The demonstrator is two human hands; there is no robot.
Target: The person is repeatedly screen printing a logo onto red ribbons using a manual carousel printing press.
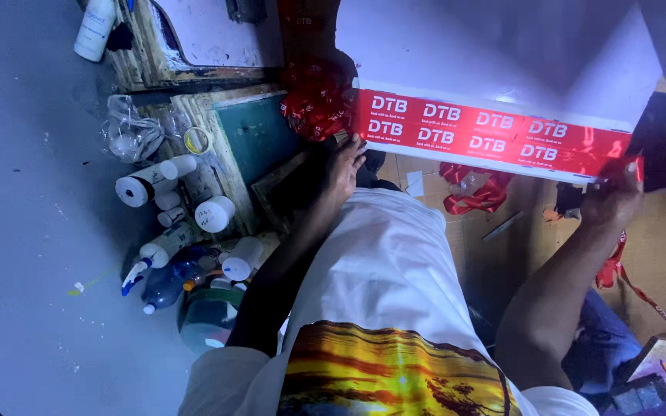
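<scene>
Hands are stretching a long strip of glossy red ribbon printed with white lettering along the front edge of a white-topped bench. The ribbon is lying flat in two rows against that edge, running from near the left hand across to the right hand. The left hand is resting at the ribbon's left end, fingers spread and pressing at its lower edge — open rather than gripping. The right hand is curling closed around the ribbon's right end, where the red band is folding over the fingers.

Behind the left end, a crumpled heap of the same red ribbon is piling up against a worn wooden frame with a green panel. More loose red ribbon is lying on the tiled floor below the bench, and another length is hanging down near the right wrist.

To the left, a cluster of white plastic bottles and jars is standing with a blue spray bottle and a dark green tub — all close together beside the frame. A white bottle is lying apart, at the top left, on a grey surface. The person is wearing a white shirt with a yellow-orange printed picture.
</scene>
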